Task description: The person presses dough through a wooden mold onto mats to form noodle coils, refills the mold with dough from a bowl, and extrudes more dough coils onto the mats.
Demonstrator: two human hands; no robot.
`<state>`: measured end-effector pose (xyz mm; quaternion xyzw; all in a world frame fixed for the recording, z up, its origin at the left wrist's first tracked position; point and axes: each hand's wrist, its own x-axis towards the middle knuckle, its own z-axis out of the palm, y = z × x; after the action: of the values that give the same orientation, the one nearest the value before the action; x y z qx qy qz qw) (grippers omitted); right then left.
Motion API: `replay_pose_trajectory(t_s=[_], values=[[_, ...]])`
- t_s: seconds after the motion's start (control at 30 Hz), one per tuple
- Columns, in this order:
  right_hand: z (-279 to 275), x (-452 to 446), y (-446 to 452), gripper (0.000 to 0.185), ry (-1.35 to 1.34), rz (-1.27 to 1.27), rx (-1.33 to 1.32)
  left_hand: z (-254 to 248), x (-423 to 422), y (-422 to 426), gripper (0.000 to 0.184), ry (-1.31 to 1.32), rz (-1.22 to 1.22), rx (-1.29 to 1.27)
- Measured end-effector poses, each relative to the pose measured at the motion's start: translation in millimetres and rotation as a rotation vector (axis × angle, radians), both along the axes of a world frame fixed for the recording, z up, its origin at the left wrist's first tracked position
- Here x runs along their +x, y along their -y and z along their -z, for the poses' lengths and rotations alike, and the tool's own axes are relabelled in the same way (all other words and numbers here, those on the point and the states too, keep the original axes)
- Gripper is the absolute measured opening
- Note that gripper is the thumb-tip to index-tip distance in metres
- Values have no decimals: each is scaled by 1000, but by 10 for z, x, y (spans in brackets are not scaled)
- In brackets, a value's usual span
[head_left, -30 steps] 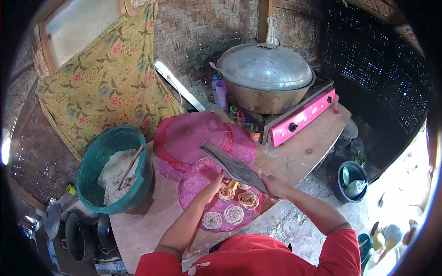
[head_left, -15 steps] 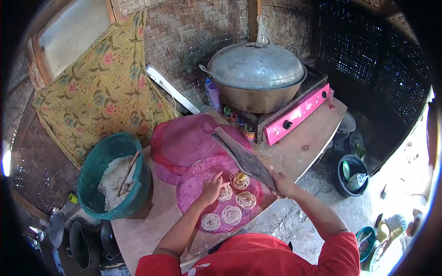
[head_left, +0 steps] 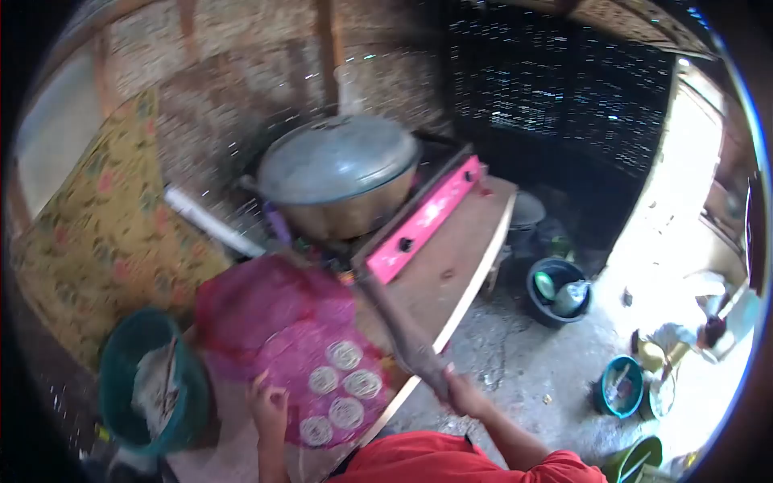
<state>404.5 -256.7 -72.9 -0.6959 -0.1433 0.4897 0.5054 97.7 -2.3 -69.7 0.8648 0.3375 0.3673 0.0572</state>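
Curled left hand (head_left: 270,405) loosely, released, by pink mesh (head_left: 288,344); clutched wooden tool (head_left: 400,332) in right hand (head_left: 465,394), past table edge (head_left: 470,301), over open floor (head_left: 527,362).

Cream coils (head_left: 346,413), magenta sheet (head_left: 283,342), grey-brown paddle (head_left: 412,348).

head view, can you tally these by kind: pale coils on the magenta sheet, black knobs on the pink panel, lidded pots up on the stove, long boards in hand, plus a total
Pale coils: 5
Black knobs: 2
Lidded pot: 1
Long dark board: 1
Total: 9
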Motion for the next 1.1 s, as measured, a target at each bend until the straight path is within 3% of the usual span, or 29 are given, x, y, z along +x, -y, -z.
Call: replay_pose_trajectory(t_s=[0.03,0.1,0.13,0.2,0.23,0.3,0.33,0.4,0.57,0.67,0.8,0.87,0.93,1.03,1.1], values=[[146,-71,59,70,301,-32,97,-119,118,163,41,90,36,-168],[65,-184,166,72,67,-117,70,-184,411,476,55,197,206,-461],[278,-223,179,73,134,-174,118,-177,590,630,66,220,336,-584],[-209,-396,290,73,153,-300,169,-225,924,902,65,157,527,-765],[-189,-423,312,72,57,-413,35,-244,1059,1028,64,115,600,-826],[-362,-412,398,64,565,-676,387,-305,1309,1190,63,51,702,-896],[-514,-388,460,64,590,-639,376,-350,1409,1248,63,25,742,-912],[-836,-349,571,56,899,-463,-39,-435,1562,1330,62,-13,808,-925],[-1391,-447,705,52,1032,-345,-47,-627,1723,1424,59,-70,901,-922],[-1678,-705,675,64,1134,-341,43,-705,1694,1426,58,-85,929,-903],[-1606,-808,327,59,1153,-448,196,-771,1488,1318,56,-82,944,-874],[-1552,-710,-19,34,1116,-763,244,-773,1352,1271,55,-81,947,-864],[-663,-607,-789,31,1520,-803,559,-813,1227,1234,54,-79,954,-844],[-153,-748,-2177,33,968,-879,814,-920,985,1159,52,-69,950,-800],[-612,-1267,-2182,31,1210,-975,789,-1045,795,1069,51,-59,927,-770]])
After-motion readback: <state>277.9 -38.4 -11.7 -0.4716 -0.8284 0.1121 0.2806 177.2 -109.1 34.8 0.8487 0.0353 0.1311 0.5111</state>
